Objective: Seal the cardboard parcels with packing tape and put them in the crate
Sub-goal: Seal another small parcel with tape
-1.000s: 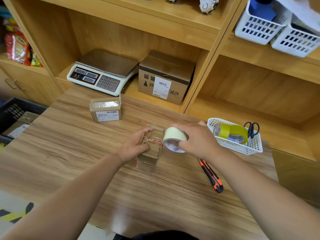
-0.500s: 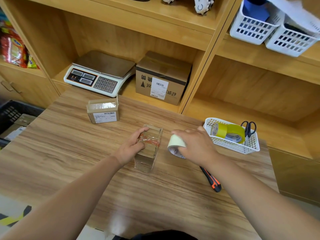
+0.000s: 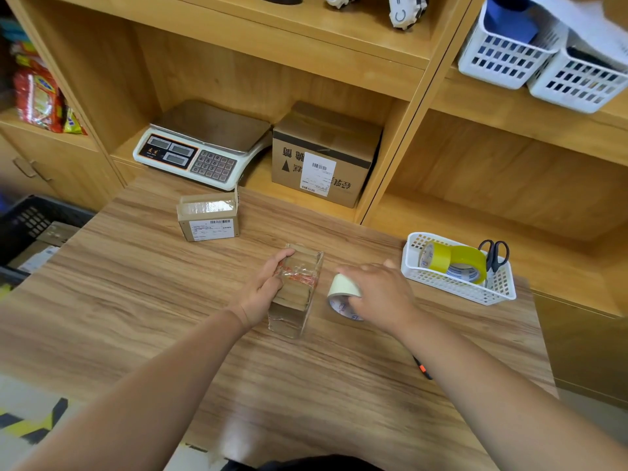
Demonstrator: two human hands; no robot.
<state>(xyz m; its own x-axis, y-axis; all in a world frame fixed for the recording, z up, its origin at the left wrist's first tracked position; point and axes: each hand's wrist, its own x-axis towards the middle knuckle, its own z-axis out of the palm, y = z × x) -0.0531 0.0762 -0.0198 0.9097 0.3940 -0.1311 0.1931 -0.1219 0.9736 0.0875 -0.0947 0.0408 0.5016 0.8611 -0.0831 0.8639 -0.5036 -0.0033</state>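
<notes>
left hand (image 3: 260, 294) grips the small parcel (image 3: 300, 287), fingers curled over its top-left edge; the parcel stands on the table (image 3: 136, 300), clear tape with red print across it. right hand (image 3: 379, 294) is cupped over the tape roll (image 3: 341, 287), fingers curled round it, roll tilted on the table just right of the held parcel, small gap between them. second parcel (image 3: 209, 217) sits beyond and left of the left-hand grip, well apart, one flap up, label facing the person. black crate (image 3: 30, 222) is far left of that grip, off the table edge, boxes inside. white basket (image 3: 458, 287) sits just right of the right hand, holding a yellow tape roll (image 3: 452, 261) and scissors (image 3: 494, 253). knife (image 3: 423, 368) is mostly hidden under the right forearm
</notes>
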